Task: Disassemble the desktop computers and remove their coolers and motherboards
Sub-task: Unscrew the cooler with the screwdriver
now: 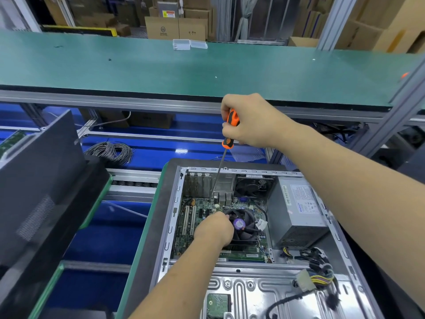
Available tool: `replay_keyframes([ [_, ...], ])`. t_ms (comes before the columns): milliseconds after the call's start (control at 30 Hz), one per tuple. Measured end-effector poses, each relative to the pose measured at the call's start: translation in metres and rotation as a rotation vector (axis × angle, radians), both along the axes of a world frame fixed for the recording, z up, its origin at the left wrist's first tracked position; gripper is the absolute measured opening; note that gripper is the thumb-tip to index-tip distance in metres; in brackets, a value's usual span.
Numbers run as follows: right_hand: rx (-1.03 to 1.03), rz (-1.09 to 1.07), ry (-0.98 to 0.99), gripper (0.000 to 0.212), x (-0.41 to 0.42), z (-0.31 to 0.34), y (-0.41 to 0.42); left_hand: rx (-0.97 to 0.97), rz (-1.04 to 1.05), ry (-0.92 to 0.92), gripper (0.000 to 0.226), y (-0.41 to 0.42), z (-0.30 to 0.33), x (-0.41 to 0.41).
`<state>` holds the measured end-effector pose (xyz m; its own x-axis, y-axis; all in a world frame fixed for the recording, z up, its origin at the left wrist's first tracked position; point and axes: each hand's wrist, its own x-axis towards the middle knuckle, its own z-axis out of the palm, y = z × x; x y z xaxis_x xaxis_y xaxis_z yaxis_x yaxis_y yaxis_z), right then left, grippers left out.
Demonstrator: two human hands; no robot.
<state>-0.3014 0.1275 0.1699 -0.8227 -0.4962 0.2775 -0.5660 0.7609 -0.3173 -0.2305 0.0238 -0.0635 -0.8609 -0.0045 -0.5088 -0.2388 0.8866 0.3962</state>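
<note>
An open desktop case (174, 199) lies on its side in front of me. Inside it sits a green motherboard (197, 208) with a black fan cooler (247, 224) that bears a purple label. My left hand (215, 229) rests on the cooler's left edge, fingers curled over it. My right hand (250, 122) is closed around an orange and black screwdriver (228, 132) held high above the case. Its long shaft slants down to the board's far edge near the rear ports. A grey power supply (296, 208) fills the case's right side.
Loose power cables (317, 270) trail over the case's near right. A black case panel (43, 180) leans at the left. A coil of grey cable (110, 150) lies on the blue surface behind. A green shelf (207, 65) spans above, with two clear plastic boxes (189, 44).
</note>
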Motion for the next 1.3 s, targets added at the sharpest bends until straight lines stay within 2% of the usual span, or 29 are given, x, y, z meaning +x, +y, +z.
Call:
replay_keyframes([
  [967,0.056,0.013,-0.044,0.009,-0.003,0.007,-0.001,-0.001,0.002,-0.025,0.032,0.000,0.003,0.001],
  [1100,0.123,0.028,-0.078,0.012,-0.005,0.011,0.007,0.005,0.006,-0.024,0.033,0.000,0.006,0.002],
  [1233,0.133,0.026,-0.191,0.016,-0.006,0.018,0.017,-0.002,-0.005,-0.016,0.031,0.001,0.008,0.003],
  [1300,0.238,0.008,-0.182,0.014,-0.009,0.022,0.013,-0.009,-0.004,-0.011,0.030,0.001,0.008,0.003],
])
